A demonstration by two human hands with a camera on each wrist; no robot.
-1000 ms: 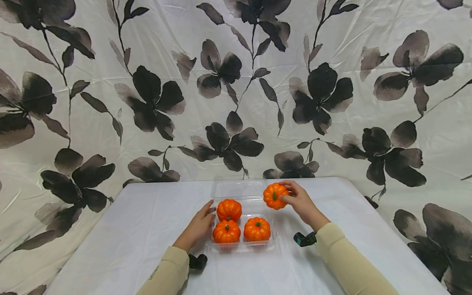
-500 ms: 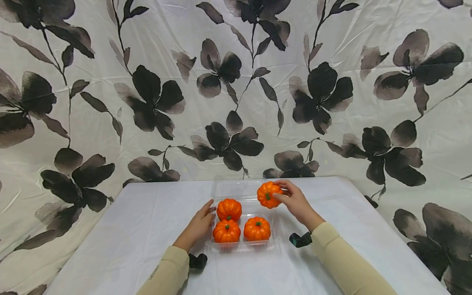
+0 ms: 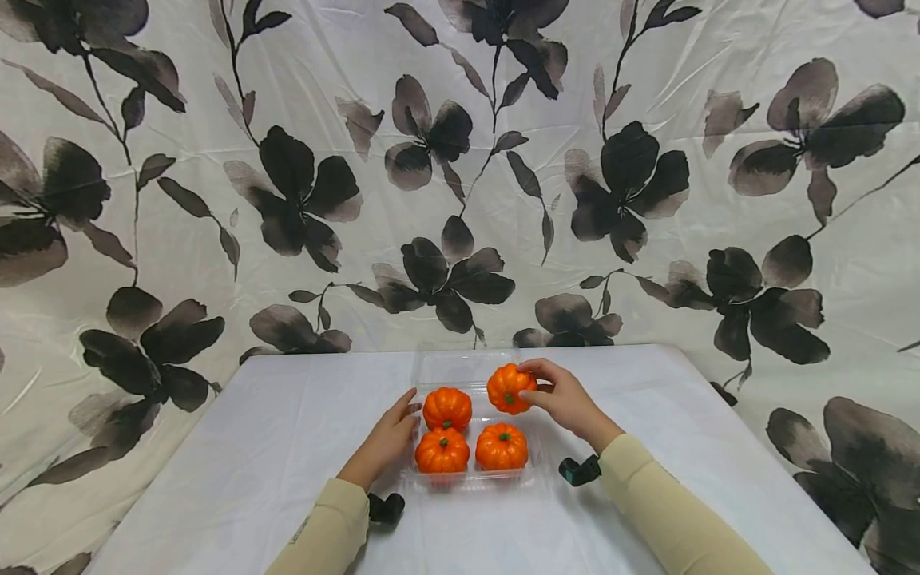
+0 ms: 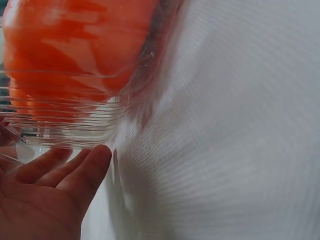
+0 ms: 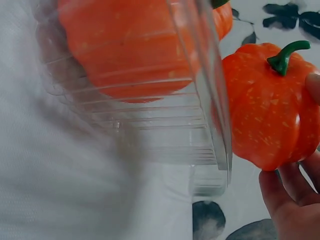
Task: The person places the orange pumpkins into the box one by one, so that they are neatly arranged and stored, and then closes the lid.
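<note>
My right hand point(image 3: 568, 402) grips an orange pumpkin point(image 3: 511, 389) between thumb and fingers, above the back right part of a clear plastic container point(image 3: 474, 476). In the right wrist view this pumpkin point(image 5: 272, 107) has a green stem and is level with the container's rim, fingers under its side. Two pumpkins fill the container's left side, one at the back point(image 3: 447, 408) and one in front point(image 3: 442, 452). A third pumpkin point(image 3: 501, 447) sits front right. Against the left wall rests my left hand point(image 3: 391, 438), its fingertips touching the ribbed plastic point(image 4: 70, 131), fingers fairly straight.
The container's clear lid point(image 3: 460, 369) lies folded back behind it on the white-covered table point(image 3: 287, 447). Behind the table hangs a white cloth point(image 3: 532, 160) with dark flowers. Small black devices point(image 3: 579, 471) are at both wrists.
My right hand has moved left with its pumpkin and then lowered it slightly, bringing it over the container's back right part. The left hand and the other pumpkins have stayed in place.
</note>
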